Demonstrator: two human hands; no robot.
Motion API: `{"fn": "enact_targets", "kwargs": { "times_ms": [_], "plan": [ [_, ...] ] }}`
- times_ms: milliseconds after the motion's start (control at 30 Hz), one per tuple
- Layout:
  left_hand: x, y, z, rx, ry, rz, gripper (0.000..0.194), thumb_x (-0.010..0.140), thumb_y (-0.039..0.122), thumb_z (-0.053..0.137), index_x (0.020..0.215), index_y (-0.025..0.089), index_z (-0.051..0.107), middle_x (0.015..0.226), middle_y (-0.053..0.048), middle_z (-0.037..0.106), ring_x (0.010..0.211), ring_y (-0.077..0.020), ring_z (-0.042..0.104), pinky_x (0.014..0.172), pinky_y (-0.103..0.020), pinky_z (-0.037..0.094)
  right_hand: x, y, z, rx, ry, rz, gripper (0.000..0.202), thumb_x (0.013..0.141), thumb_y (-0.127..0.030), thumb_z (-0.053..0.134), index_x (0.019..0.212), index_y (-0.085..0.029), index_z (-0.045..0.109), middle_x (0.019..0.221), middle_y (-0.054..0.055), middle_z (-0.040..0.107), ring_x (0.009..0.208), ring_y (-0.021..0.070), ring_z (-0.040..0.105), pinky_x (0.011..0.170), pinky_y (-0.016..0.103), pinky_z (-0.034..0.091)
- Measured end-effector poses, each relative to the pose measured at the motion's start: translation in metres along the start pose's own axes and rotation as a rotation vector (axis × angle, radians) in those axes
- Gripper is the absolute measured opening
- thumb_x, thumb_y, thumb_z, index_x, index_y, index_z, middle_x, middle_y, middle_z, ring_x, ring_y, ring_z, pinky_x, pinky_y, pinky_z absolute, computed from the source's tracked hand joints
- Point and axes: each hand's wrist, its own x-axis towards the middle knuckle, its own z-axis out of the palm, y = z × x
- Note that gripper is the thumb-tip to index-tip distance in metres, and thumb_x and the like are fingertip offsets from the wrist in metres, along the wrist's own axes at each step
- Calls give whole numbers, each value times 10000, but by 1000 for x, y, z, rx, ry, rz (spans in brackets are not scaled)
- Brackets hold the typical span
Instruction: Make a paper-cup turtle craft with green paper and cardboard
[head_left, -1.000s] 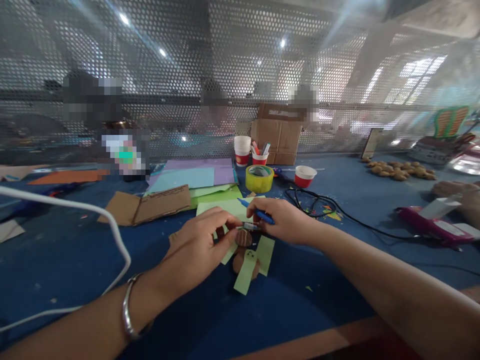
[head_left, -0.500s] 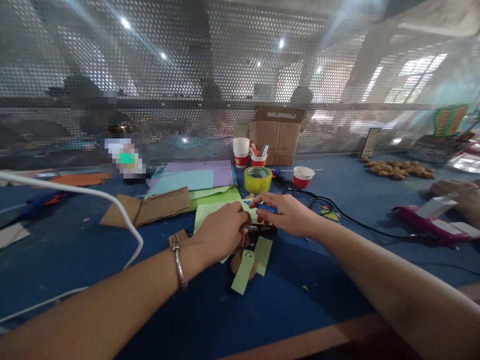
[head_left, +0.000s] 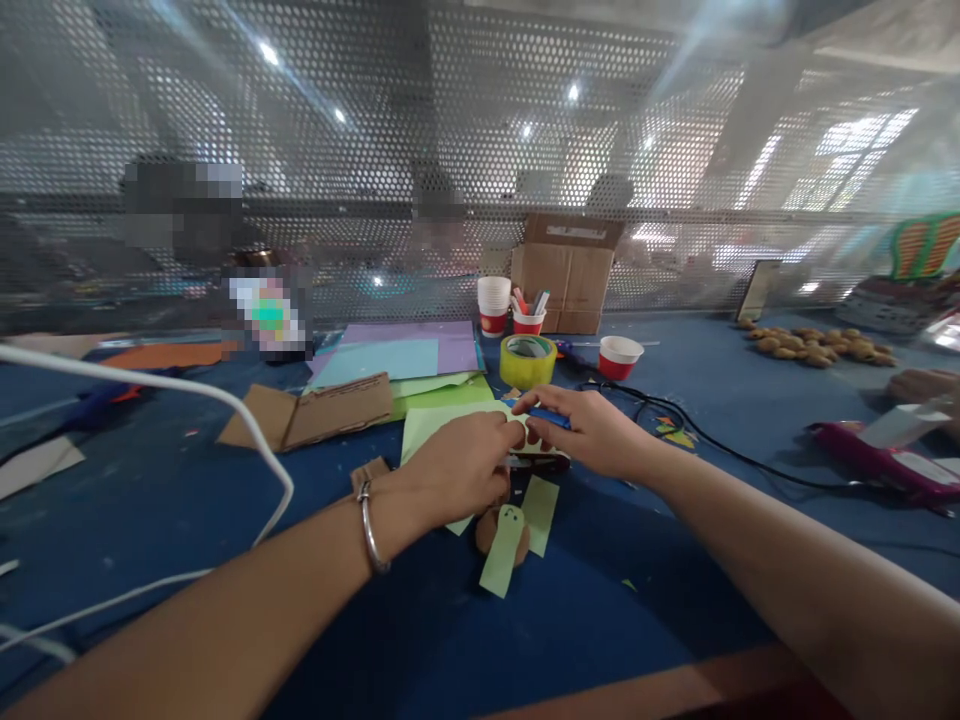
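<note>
My left hand (head_left: 466, 458) is closed, its curled fingers at the edge of a light green paper (head_left: 424, 428); the fingertips are partly hidden. Just right of it, my right hand (head_left: 592, 428) grips a slim blue pen-like tool (head_left: 553, 418) over the same paper. Dark red-handled scissors (head_left: 553, 463) lie below the fingers, partly covered. Closer to me, a green paper strip with a drawn face (head_left: 504, 552) rests over a round brown piece (head_left: 487, 530). Another plain green strip (head_left: 541, 512) lies beside it.
Behind my hands stand yellow tape (head_left: 527, 362), a red-and-white paper cup (head_left: 619, 358) and a cup of markers (head_left: 529, 322). Folded cardboard (head_left: 337, 413) lies left, near a white cable (head_left: 251, 425). Rightward are a black cord (head_left: 720, 455), peanuts (head_left: 817, 346) and another person's hand (head_left: 926, 385).
The whole view has shifted slightly, so things appear a little farther right. Both hands stay close together over the paper, with the blue tool still in my right hand.
</note>
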Motion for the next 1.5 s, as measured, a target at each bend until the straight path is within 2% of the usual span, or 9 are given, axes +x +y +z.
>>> {"fn": "enact_targets", "kwargs": {
  "times_ms": [133, 233, 367, 533, 833, 967, 1067, 1233, 1500],
  "plan": [
    [-1, -15, -3, -93, 2, -73, 311, 773, 180, 565, 1052, 203, 701, 808, -29, 668, 700, -193, 622, 606, -298, 419, -1, -3, 1, 88, 21, 31, 232, 980, -309, 511, 1162, -212, 618, 866, 9, 727, 746, 153, 664, 692, 265, 472],
    [0, -23, -6, -125, -7, -104, 231, 804, 220, 568, 979, 189, 716, 779, -26, 654, 665, -181, 620, 584, -287, 427, -3, -5, 0, 141, 23, 48, 227, 981, -311, 509, 1163, -211, 602, 867, 10, 730, 703, 141, 664, 661, 258, 482],
    [0, -16, -3, -109, 22, -78, 315, 874, 355, 587, 1111, 179, 696, 997, -88, 640, 872, -239, 631, 736, -347, 476, -3, -6, 0, 88, 42, 20, 228, 976, -303, 520, 1168, -215, 607, 886, 14, 736, 746, 149, 668, 703, 270, 482],
    [3, -6, 7, -95, -46, -2, 248, 903, 219, 526, 1030, 188, 736, 1116, -100, 624, 978, -244, 621, 877, -368, 461, -1, -4, 0, 35, 43, 30, 236, 971, -300, 522, 1174, -219, 612, 885, 11, 735, 710, 146, 654, 688, 270, 475],
    [2, -21, 6, -130, 45, -113, 257, 786, 134, 572, 1024, 170, 661, 924, -89, 619, 818, -260, 589, 726, -378, 416, -2, -4, 1, 65, 35, 30, 224, 979, -299, 505, 1160, -210, 604, 855, 20, 733, 706, 145, 658, 675, 266, 489],
    [4, -32, 2, -288, 142, -185, 224, 735, 105, 612, 926, 212, 656, 767, -16, 609, 749, -221, 581, 719, -353, 407, -2, -2, 2, 102, 18, 48, 238, 978, -294, 506, 1186, -216, 591, 864, 19, 734, 677, 138, 664, 661, 268, 499],
    [8, -42, 1, -487, 217, -295, 92, 777, 189, 640, 867, 207, 650, 671, 6, 594, 656, -194, 591, 683, -343, 439, -3, -2, 2, 132, 6, 52, 250, 982, -304, 504, 1204, -215, 578, 870, 20, 733, 687, 140, 676, 663, 271, 511],
    [14, -49, -2, -909, 363, -444, 206, 847, 395, 649, 844, 192, 614, 806, -27, 645, 715, -165, 649, 749, -346, 516, -6, -7, 0, 172, -12, 39, 301, 990, -324, 513, 1273, -225, 541, 885, 21, 738, 709, 144, 684, 661, 268, 522],
    [15, -41, -8, -1276, 355, -521, 194, 782, 322, 769, 757, 156, 673, 779, -27, 635, 712, -128, 584, 727, -293, 478, -9, -14, 0, 204, 5, -5, 292, 996, -338, 524, 1262, -221, 548, 919, 19, 738, 709, 132, 685, 690, 268, 527]
  ]
}}
